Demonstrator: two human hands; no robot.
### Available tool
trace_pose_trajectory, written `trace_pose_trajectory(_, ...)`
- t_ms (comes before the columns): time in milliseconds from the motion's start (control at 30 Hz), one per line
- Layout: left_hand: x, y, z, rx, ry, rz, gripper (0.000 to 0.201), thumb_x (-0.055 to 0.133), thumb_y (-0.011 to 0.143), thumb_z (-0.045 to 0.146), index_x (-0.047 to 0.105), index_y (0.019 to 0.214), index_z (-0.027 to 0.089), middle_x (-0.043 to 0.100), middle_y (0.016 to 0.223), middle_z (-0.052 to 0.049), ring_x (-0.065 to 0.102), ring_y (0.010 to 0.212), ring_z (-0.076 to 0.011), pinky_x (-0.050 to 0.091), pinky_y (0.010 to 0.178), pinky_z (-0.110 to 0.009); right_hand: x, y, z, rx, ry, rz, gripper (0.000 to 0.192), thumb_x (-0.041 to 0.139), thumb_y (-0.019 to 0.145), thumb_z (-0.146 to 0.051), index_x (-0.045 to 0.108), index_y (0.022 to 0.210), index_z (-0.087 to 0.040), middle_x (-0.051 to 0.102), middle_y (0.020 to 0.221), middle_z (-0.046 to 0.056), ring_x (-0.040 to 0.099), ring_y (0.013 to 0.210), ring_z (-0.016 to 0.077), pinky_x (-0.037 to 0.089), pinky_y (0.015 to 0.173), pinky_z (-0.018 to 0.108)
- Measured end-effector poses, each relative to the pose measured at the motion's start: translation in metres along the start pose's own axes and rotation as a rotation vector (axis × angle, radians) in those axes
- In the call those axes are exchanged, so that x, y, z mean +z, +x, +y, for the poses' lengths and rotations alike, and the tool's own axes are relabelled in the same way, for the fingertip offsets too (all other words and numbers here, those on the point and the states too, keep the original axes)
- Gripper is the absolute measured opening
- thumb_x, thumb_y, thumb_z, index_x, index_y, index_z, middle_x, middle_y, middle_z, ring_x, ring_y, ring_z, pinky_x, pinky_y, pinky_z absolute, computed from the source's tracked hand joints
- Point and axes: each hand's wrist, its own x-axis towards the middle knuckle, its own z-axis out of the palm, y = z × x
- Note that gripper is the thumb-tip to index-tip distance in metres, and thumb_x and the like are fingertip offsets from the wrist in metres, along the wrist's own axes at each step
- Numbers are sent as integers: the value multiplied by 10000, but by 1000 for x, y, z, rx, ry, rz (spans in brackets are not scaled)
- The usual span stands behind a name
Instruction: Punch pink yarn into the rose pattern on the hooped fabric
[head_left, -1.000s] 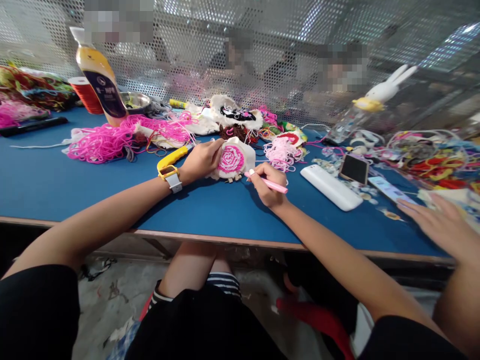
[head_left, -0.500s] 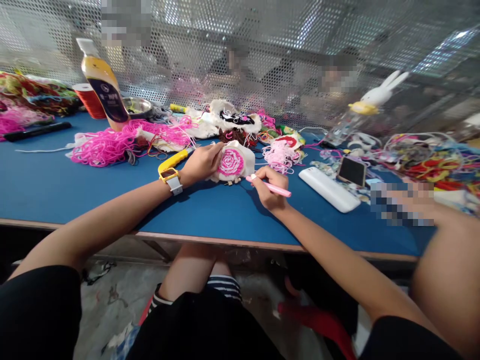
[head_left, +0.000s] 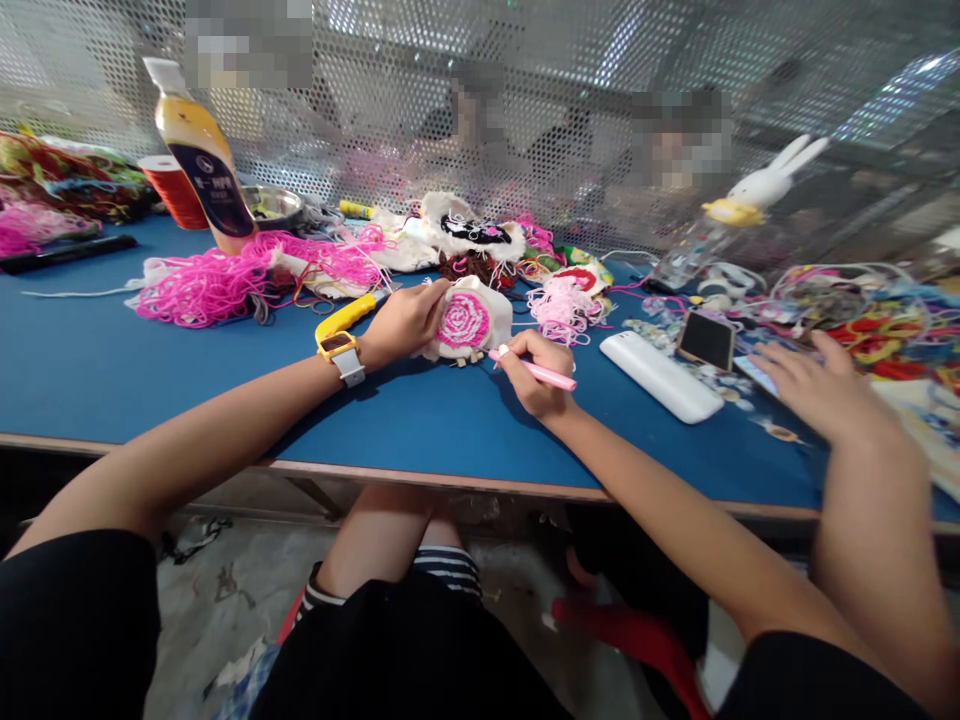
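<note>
Pinching a slim pink punch-needle pen (head_left: 534,369), the right hand (head_left: 534,372) is working beside the left hand (head_left: 405,322), whose fingers are gripping a white cloth piece with a pink yarn rose (head_left: 469,321). Any slip could be jabbing those fingers.

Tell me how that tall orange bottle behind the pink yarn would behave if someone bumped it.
The bottle stands upright, tall and narrow, so it would probably tip rather than slide. It looks nearly full, so likely heavy for its size. The pink yarn heaped at its base might cushion a fall toward the table edge.
</note>
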Motion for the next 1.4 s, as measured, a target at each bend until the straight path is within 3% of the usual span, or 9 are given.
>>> trace_pose_trajectory(200,0,0,-1,1,-49,-2,263,356,982,253,589,990,131,640,759,-93,605,663,-177,439,624,-290,2,3,0,27,-10,-63,265,551,848,-264,451,607,-212,534,567,-14,495,531,126,385,546,284)
trace_pose_trajectory(400,-1,1,0,7,-10,-1,264,349,982,256,590,1018,156,648,759,-78,592,655,-162,431,621,-274,5,9,-3,-11,-4,-250,166,578,861,-312,550,737,-205,632,711,12,572,641,145,428,617,276)
trace_pose_trajectory(600,-1,1,-2,44,9,12,273,350,978,253,595,1013,139,651,750,-81,594,638,-163,419,592,-268,0,5,-5,0,1,-75,277,563,854,-304,471,610,-211,530,569,-18,476,524,119,385,550,277)
trace_pose_trajectory(867,-3,1,1,37,18,3,266,354,981,245,593,1011,134,648,750,-79,577,626,-157,397,582,-268,-3,1,-4,-58,52,5,280,543,865,-298,491,604,-212,551,578,-3,509,530,129,392,548,295)
trace_pose_trajectory(1167,-4,1,2,15,-8,-12,249,365,981,239,588,1029,138,634,751,-71,579,642,-159,409,600,-272,-2,3,-8,-30,22,-46,276,545,867,-298,475,615,-210,542,577,-3,505,538,128,396,557,295)
trace_pose_trajectory(1400,-3,1,3,8,-50,-2,284,333,993,258,585,991,127,630,746,-86,589,648,-175,416,608,-285,4,6,-6,-103,-37,-141,210,535,898,-275,510,702,-202,576,651,2,528,586,124,427,595,275)
